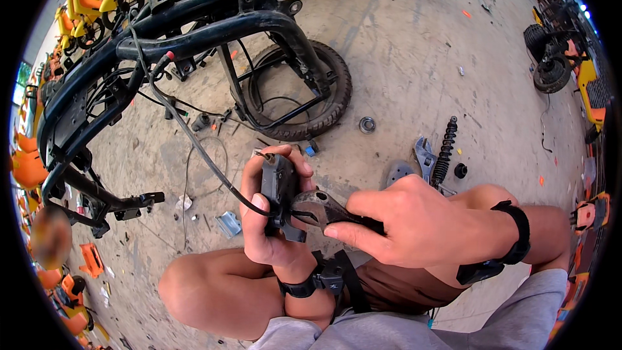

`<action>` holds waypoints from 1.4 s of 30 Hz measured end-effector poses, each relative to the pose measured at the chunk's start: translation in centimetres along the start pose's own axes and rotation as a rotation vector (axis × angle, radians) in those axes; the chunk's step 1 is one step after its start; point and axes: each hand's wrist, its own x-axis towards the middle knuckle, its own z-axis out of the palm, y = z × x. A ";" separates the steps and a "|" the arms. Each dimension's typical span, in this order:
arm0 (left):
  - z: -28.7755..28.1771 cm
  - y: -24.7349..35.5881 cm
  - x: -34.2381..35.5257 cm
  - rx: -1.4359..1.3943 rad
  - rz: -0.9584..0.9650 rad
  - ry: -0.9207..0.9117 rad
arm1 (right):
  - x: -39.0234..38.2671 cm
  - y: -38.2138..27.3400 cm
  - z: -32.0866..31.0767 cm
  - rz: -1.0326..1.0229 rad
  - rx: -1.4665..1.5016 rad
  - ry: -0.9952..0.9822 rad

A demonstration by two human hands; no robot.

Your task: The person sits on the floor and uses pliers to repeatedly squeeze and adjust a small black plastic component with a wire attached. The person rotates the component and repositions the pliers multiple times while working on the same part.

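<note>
From where I stand, the work looks partway through. The person's left hand (258, 238) closes around a black housing (278, 178) above the crossed legs, and the right hand (418, 223) is wrapped on the handles of pliers (317, 207), whose head sits against the housing's side; I can't tell whether the jaws bite on anything. The black motorbike frame (194, 37) is already bare of bodywork, but a dark cable (194, 142) runs from it to the housing, so freeing that joint seems left to do. The cable probably limits how far the housing can be turned. A tyred wheel (340, 84) lies beyond the hands; an adjustable wrench (424, 155) and a coil-spring shock absorber (444, 152) lie past the right hand, and a metal ring (367, 124) farther forward.
</note>
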 end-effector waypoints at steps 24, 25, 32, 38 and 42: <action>-1.0 0.7 0.2 0.107 -0.084 0.040 | -0.2 0.2 0.9 -0.198 -0.295 0.091; -0.9 0.8 0.2 0.091 -0.100 0.044 | -0.2 0.3 0.8 -0.215 -0.319 0.099; -1.0 1.0 0.2 0.057 -0.180 0.010 | -0.5 0.2 0.6 -0.339 -0.589 0.121; -0.5 1.1 0.4 0.064 -0.355 0.042 | -0.8 0.6 0.3 -0.408 -0.870 0.083; -1.2 0.9 0.7 -0.046 -0.399 -0.054 | -1.0 0.4 0.0 -0.422 -0.968 0.078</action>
